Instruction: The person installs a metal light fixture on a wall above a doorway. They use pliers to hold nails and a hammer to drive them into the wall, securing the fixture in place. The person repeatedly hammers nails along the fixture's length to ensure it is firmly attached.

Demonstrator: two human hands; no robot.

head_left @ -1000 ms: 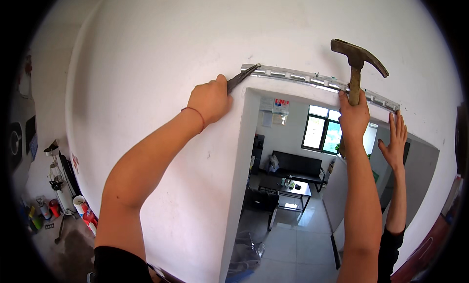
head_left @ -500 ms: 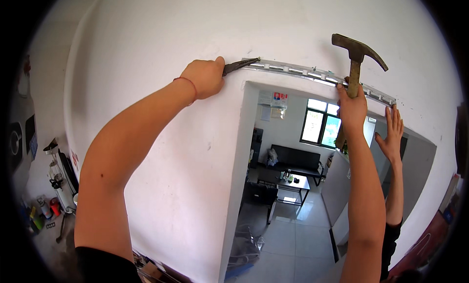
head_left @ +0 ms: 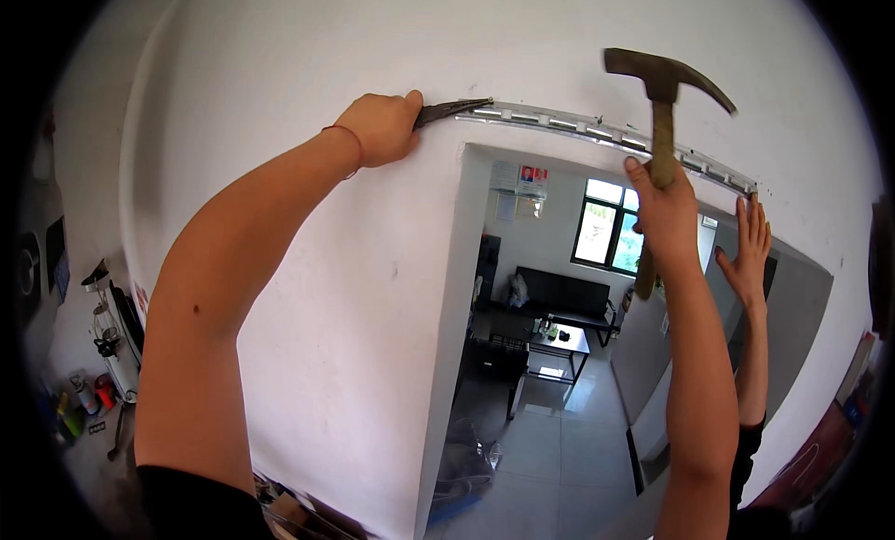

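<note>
My left hand (head_left: 380,130) is closed around a pair of long-nose pliers (head_left: 451,110). The jaws point right and meet the left end of a slotted metal rail (head_left: 578,127) on the white wall above the doorway. A tiny piece sits at the jaw tips, too small to make out. My right hand (head_left: 669,214) grips a hammer (head_left: 662,121) by its wooden handle. Its dark head is raised, blunt end to the left and claw to the right, apart from the rail as far as I can tell. Another person's hand (head_left: 747,256) presses the rail's right end.
Below the rail a doorway (head_left: 452,251) opens into a room with a black sofa (head_left: 564,293), a low table (head_left: 559,349) and a window (head_left: 606,225). Clear plastic sheeting (head_left: 466,461) lies on its floor. Bottles and tools (head_left: 93,396) stand at the far left.
The hammer and my right hand have shifted slightly up and left. The pliers sit a little higher and further left in view, still at the rail's left end. The other person's hand stays put.
</note>
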